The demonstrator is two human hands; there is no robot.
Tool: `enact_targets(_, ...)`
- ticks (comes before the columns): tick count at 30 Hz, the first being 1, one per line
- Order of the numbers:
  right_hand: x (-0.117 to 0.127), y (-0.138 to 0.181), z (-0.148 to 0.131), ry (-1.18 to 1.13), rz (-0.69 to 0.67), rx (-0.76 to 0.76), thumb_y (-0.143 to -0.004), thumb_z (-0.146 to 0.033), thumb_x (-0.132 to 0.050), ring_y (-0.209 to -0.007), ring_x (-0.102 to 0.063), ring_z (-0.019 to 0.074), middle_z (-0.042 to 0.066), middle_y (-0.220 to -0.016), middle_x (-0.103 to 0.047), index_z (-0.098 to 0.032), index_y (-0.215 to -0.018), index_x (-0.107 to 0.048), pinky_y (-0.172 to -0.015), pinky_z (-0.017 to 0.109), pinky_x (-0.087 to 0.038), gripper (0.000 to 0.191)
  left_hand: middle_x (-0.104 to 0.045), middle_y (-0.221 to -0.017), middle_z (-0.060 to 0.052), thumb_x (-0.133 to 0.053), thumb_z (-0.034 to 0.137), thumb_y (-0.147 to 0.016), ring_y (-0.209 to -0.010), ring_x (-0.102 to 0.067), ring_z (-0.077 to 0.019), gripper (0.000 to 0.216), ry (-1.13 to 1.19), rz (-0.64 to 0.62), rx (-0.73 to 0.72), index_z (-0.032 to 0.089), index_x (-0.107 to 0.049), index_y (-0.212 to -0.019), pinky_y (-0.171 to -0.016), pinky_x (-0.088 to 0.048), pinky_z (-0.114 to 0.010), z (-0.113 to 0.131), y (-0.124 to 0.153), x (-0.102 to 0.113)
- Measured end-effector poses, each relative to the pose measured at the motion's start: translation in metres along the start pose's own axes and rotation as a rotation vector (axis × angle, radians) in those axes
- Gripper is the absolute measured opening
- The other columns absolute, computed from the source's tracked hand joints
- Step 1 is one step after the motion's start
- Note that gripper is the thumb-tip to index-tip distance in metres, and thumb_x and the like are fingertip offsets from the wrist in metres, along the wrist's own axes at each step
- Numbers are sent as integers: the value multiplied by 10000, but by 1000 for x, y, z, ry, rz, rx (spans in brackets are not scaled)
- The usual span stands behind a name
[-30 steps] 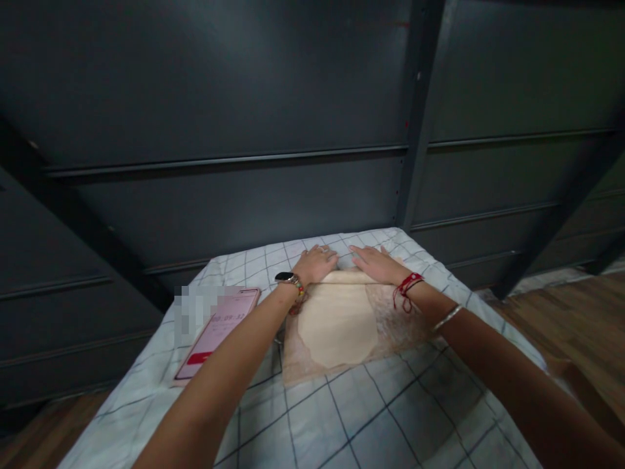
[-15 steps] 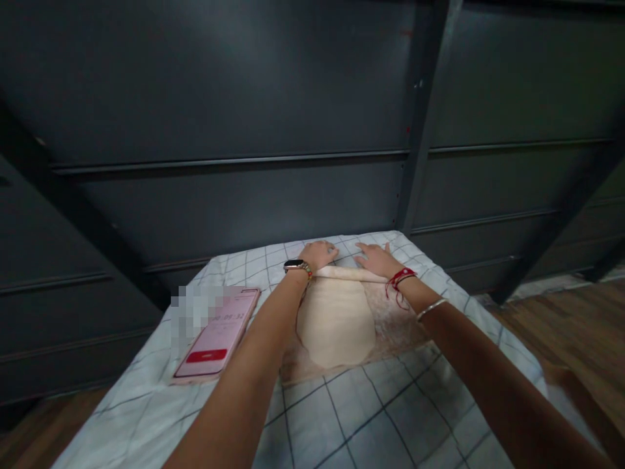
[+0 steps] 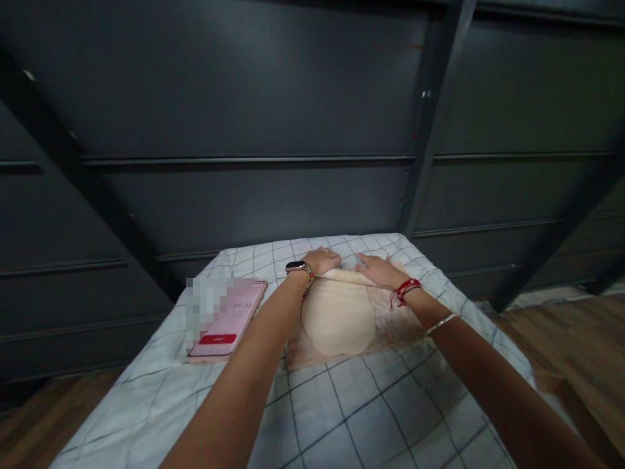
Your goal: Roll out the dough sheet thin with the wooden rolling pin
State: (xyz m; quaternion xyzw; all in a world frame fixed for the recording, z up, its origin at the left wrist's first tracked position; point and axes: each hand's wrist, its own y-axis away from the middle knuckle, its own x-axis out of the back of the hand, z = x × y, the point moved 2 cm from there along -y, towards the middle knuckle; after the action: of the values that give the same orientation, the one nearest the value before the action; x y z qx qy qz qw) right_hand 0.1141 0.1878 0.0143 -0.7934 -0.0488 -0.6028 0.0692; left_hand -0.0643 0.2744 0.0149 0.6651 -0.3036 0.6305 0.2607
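Observation:
A flat, cream sheet of dough (image 3: 339,319) lies on a brownish, flour-dusted board (image 3: 400,316). Across its far end runs a pale cylinder (image 3: 349,276), which looks like a rolling pin; I cannot tell whether dough is wrapped round it. My left hand (image 3: 322,260) lies over the cylinder's left end, fingers stretched forward and to the right. Over its right part, my right hand (image 3: 378,268) is laid palm down with its fingers extended. The palms and what they press on are hidden.
A pink-edged phone (image 3: 227,322) showing a timer lies left of my left forearm. Underneath everything is a white checked cloth (image 3: 336,417) on a table. A dark metal panel wall (image 3: 263,202) stands right behind the table's far edge.
Both hands stay at the cylinder with only slight shifts. My right fingers lie flatter and closer together. The whole view has tilted a little.

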Motion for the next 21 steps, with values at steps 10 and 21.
enact_targets(10,-2,28,-16,102,21,56,-982,-471,-179,-1314,-407,296,115,-1436,-466,-201,-1436,-393,-1071,592,-228,570,-593,-1292,-60,-266,289,-989,-1248,-464,-225,423,-41,219,176,195,-654,-1127,-1001,-381,-379,40,53,12)
enact_targets(21,0,23,-14,170,107,74,-992,-432,-249,-1187,-543,246,132,-1311,-585,-186,-1370,-469,-991,381,-378,501,-680,-1066,-100,-198,316,-994,-1019,-610,-229,491,-90,221,210,151,-659,-1040,-816,-469,-328,43,46,13)
